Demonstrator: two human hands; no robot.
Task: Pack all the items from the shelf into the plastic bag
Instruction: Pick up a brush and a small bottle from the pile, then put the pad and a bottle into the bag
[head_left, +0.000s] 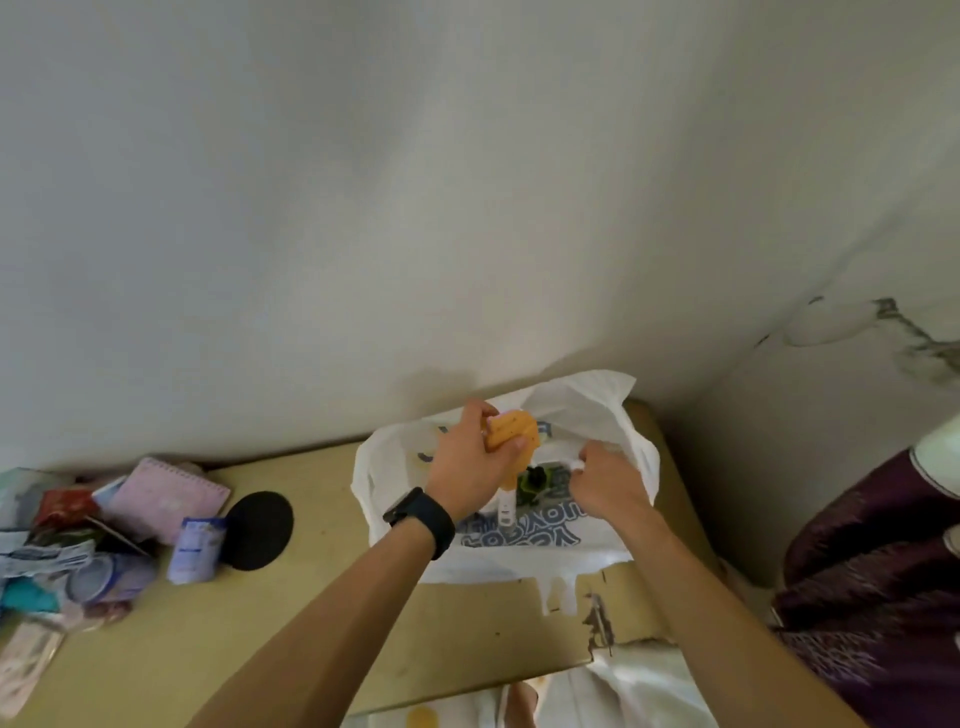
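Note:
A white plastic bag (597, 415) with blue print stands open on the yellowish shelf top (322, 613), against the wall. My left hand (467, 467), with a black watch on the wrist, grips an orange rounded item (514, 428) over the bag's mouth. My right hand (605, 480) pinches the bag's near right rim and holds it open. Inside the bag I see a white stick-shaped item (505, 506) and something green and black (535, 480).
At the shelf's left lies a pile: a pink notebook (166, 499), a small blue-white pouch (195, 551), a black round disc (257, 530), a red packet (62, 506) and several other packets. A dark purple cloth (872, 582) hangs at the right. The shelf's front edge is chipped (600, 623).

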